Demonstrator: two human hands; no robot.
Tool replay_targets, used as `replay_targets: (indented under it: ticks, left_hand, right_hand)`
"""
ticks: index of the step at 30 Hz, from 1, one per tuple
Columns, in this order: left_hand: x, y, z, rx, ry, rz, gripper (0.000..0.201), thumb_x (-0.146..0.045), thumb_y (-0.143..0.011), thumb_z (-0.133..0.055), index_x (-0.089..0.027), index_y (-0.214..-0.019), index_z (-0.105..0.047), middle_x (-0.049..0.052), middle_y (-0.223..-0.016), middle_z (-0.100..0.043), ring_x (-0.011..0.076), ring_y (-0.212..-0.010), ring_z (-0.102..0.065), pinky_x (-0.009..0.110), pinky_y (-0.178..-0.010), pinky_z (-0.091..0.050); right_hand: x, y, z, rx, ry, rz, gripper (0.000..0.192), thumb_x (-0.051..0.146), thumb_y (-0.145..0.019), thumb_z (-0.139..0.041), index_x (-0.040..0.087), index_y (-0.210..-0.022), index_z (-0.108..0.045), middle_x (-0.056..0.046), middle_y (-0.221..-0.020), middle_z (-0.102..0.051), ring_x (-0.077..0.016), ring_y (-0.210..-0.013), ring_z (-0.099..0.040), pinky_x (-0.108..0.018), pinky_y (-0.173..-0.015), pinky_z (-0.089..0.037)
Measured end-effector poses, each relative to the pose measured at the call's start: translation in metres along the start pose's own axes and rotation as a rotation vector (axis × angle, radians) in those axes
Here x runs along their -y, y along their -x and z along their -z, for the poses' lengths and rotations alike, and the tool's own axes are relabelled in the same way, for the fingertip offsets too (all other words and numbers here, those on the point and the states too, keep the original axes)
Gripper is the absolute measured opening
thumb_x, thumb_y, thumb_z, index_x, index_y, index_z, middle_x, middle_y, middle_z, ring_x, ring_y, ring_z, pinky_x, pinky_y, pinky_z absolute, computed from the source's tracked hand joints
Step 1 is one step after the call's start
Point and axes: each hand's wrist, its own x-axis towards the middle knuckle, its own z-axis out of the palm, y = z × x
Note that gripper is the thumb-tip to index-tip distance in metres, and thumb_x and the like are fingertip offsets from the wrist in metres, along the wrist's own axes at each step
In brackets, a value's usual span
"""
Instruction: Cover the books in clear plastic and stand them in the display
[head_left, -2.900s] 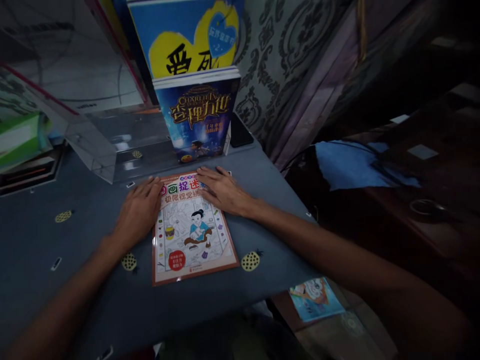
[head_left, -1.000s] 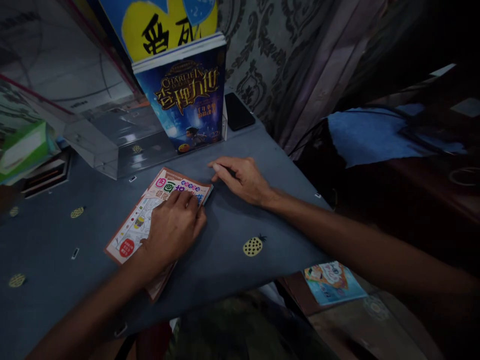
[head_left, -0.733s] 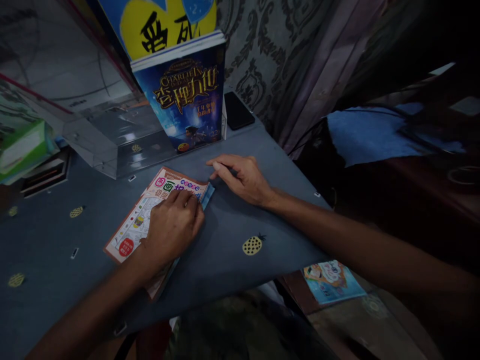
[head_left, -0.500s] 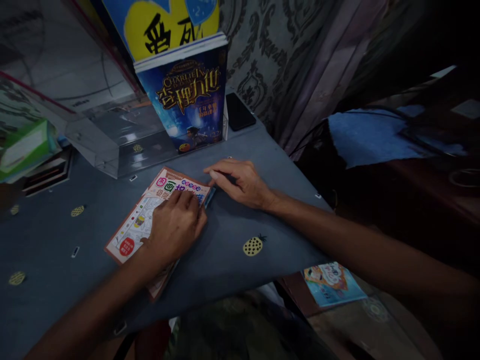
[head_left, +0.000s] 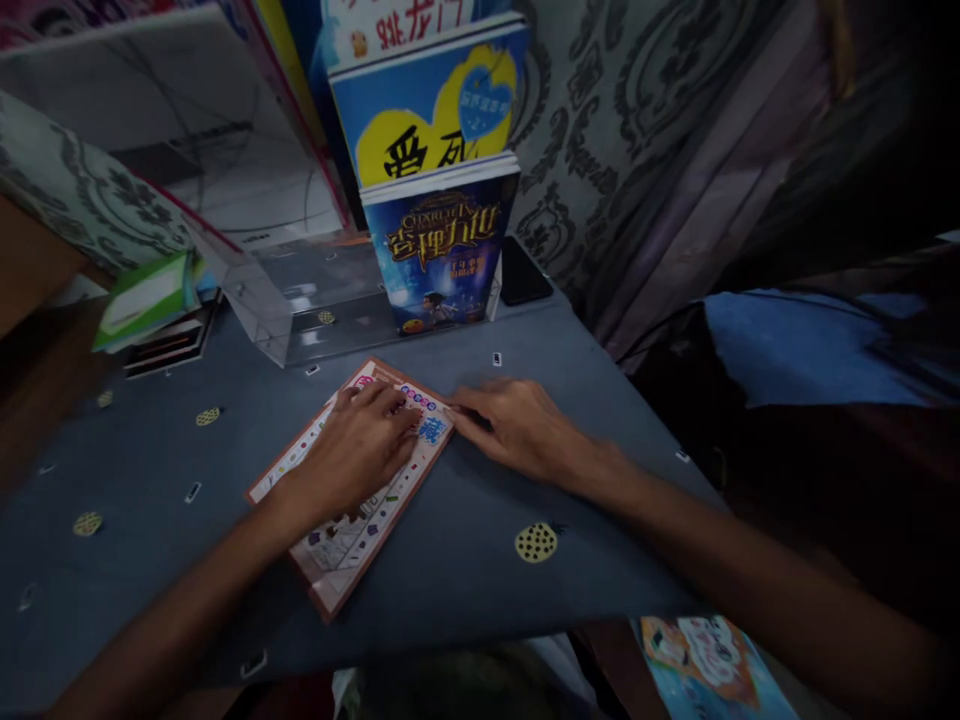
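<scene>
Your left hand [head_left: 360, 452]: laid flat, palm down, fingers loosely spread, pressing on the activity book [head_left: 352, 490]. That book lies face up and slantwise on the blue-grey tablecloth [head_left: 465, 560], near the table's front edge, its upper corner pointing toward the clear acrylic stand [head_left: 300, 300].

Your right hand [head_left: 525, 432]: just right of the book, fingers held together and stretched leftward, fingertips touching the book's upper right corner. Blurred; you cannot tell whether it pinches the edge or merely rests against it.

Further items, left to right:
- green-and-white box [head_left: 146, 300], on a dark tray at the table's left rear.
- clear acrylic stand, behind the book, well apart from both hands.
- dark blue storybook [head_left: 439, 250], upright in the stand's right end, with a blue-and-yellow book [head_left: 427, 110] standing behind it.
- black phone [head_left: 523, 275], flat, just right of the storybook.
- patterned curtain [head_left: 600, 150], right rear.
- pineapple print [head_left: 535, 542] on the cloth, under your right forearm.
</scene>
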Motion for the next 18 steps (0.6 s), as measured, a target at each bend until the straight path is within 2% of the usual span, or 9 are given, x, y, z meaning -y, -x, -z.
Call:
replay_targets:
  ticks: [3, 6, 9, 13, 18]
  left_hand:
    - [0.019, 0.004, -0.001, 0.044, 0.052, 0.069, 0.039, -0.039, -0.1, -0.055, -0.029, -0.137, -0.06, 0.01, -0.147, -0.054, 0.0342, -0.14, -0.045, 0.054, -0.106, -0.047]
    - [0.026, 0.004, -0.003, 0.107, 0.057, 0.166, 0.047, -0.046, -0.099, -0.055, -0.032, -0.144, -0.053, 0.009, -0.154, -0.049, 0.0348, -0.142, -0.044, 0.053, -0.106, -0.047]
    - [0.027, 0.0, -0.005, 0.112, -0.001, 0.252, 0.049, -0.05, -0.099, -0.055, -0.031, -0.144, -0.052, 0.009, -0.151, -0.052, 0.0334, -0.139, -0.047, 0.049, -0.102, -0.049]
    - [0.031, -0.007, -0.01, 0.062, -0.082, 0.323, 0.052, -0.057, -0.098, -0.051, -0.027, -0.141, -0.053, 0.012, -0.144, -0.056, 0.033, -0.134, -0.049, 0.048, -0.1, -0.048]
    - [0.036, -0.014, -0.017, 0.032, -0.139, 0.431, 0.056, -0.059, -0.1, -0.043, -0.021, -0.14, -0.053, 0.018, -0.13, -0.06, 0.0365, -0.124, -0.052, 0.048, -0.093, -0.05]
  right_hand:
    - [0.01, 0.001, 0.003, 0.022, 0.0, -0.061, 0.026, 0.03, -0.1, -0.05, 0.019, -0.099, -0.074, -0.006, -0.074, -0.072, -0.0197, -0.065, -0.065, -0.029, -0.061, -0.04]
    - [0.016, 0.001, 0.002, 0.069, -0.043, -0.061, 0.025, 0.027, -0.101, -0.049, 0.019, -0.108, -0.072, -0.008, -0.086, -0.075, -0.0225, -0.077, -0.07, -0.031, -0.069, -0.048]
    - [0.016, -0.002, -0.003, 0.086, -0.072, -0.032, 0.029, 0.028, -0.102, -0.047, 0.02, -0.123, -0.065, -0.011, -0.112, -0.074, -0.0257, -0.101, -0.071, -0.038, -0.089, -0.054]
    - [0.009, -0.017, -0.016, 0.066, -0.08, 0.036, 0.032, 0.033, -0.103, -0.048, 0.021, -0.129, -0.06, -0.013, -0.13, -0.068, -0.0291, -0.127, -0.06, -0.049, -0.106, -0.05]
    - [0.0, -0.045, -0.031, 0.103, -0.014, 0.079, 0.033, 0.032, -0.101, -0.052, 0.016, -0.129, -0.059, -0.018, -0.138, -0.062, -0.0331, -0.136, -0.053, -0.054, -0.112, -0.044]
